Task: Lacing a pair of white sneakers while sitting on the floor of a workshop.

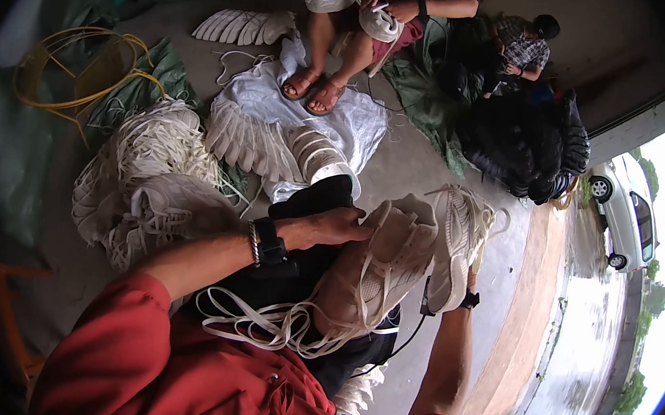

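A white lace-up sneaker (390, 274) lies across my bare knee, its opening facing away from me. My left hand (334, 228) pinches the sneaker's edge on its left side. Long loose white laces (272, 323) trail from it over my lap. Beside it on the right, a second white sneaker (450, 256) is held up on its side, sole edge toward me. My right hand (473, 275) grips this one from behind, and most of its fingers are hidden by the shoe. A dark cable runs below my right wrist.
A heap of white laced shoes (161, 181) lies to the left, with more shoe uppers in a row (250, 142) on a white sack (364, 134). Ahead, another person's hands (386, 6) work on white shoes. Black shoes (526, 139) are piled right, and a yellow round frame (79, 71) stands left.
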A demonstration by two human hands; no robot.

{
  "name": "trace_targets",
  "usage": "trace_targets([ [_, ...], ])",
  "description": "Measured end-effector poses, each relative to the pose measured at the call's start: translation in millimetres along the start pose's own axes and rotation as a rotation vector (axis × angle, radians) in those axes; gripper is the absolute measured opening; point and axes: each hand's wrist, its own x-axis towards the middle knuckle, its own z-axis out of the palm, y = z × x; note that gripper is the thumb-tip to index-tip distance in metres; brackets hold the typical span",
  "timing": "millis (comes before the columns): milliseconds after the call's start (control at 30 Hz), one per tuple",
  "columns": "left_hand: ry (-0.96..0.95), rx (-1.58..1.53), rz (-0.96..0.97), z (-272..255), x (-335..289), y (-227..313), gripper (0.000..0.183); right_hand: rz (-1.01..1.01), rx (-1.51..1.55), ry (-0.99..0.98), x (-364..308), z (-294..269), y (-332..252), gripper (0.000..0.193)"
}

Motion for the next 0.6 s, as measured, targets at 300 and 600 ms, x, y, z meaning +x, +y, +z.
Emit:
trace_targets([
  [300,-0.092,-0.072,0.228,27.8,15.2,-8.4,0.087,-0.086,0.119,-0.063,-2.0,27.7,-53.0,0.048],
  [600,0.077,0.105,0.303,53.0,8.2,-16.4,0.107,-0.201,0.205,-0.017,-34.1,19.5,-97.3,0.05],
])
